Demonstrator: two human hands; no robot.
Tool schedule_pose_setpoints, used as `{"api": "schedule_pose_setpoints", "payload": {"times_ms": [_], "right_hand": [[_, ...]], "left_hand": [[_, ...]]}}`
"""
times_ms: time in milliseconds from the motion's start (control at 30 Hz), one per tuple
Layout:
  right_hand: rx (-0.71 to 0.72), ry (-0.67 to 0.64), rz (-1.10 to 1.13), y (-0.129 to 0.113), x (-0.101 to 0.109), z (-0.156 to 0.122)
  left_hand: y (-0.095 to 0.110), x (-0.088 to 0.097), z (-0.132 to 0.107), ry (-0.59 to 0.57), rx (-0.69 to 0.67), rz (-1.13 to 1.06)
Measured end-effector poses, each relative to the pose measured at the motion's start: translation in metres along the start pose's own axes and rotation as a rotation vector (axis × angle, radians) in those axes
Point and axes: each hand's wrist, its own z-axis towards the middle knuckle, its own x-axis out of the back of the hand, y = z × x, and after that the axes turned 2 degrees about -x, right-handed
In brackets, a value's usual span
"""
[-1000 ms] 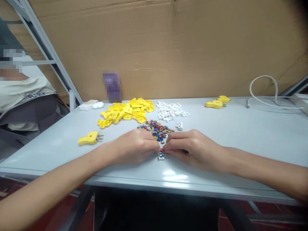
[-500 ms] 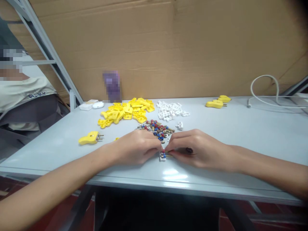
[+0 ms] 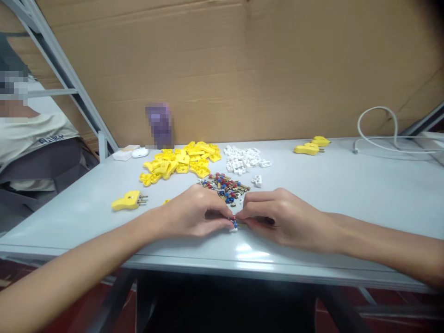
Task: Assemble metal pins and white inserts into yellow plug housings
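Fingers [image 3: 222,223] of L hand [image 3: 189,213] & R hand [image 3: 281,216] pinch small white part [image 3: 234,226] btwn them.

Pale grey table [image 3: 347,194] before a brown cardboard wall [image 3: 277,69], metal shelf frame [image 3: 65,78] at left.

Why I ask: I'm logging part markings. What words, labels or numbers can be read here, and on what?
No text reads cleanly.
Dark lettering on the co-worker's shirt: too blurred to read.
Purple object: pixelated, unreadable.
Yellow plug and small white part pinched between the left hand and right hand: no marking legible.
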Motion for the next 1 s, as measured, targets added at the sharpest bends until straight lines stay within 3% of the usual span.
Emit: {"api": "schedule_pose_setpoints", "payload": {"times_ms": [567, 733, 867, 1000], "right_hand": [[0.105, -0.017, -0.326, -0.004, -0.004, -0.004], [0.132, -0.054, -0.402, -0.006, -0.001, -0.005], [0.085, -0.110, -0.364, -0.006, 0.005, -0.005], [0.060, -0.067, -0.272, -0.008, 0.010, -0.004]], "left_hand": [[0.004, -0.002, -0.002, -0.024, -0.129, 0.197], [0.007, -0.001, -0.004, -0.026, -0.121, 0.167], [0.007, 0.000, -0.004, -0.029, -0.094, 0.148], [0.004, -0.002, -0.004, -0.013, -0.142, 0.194]]}}
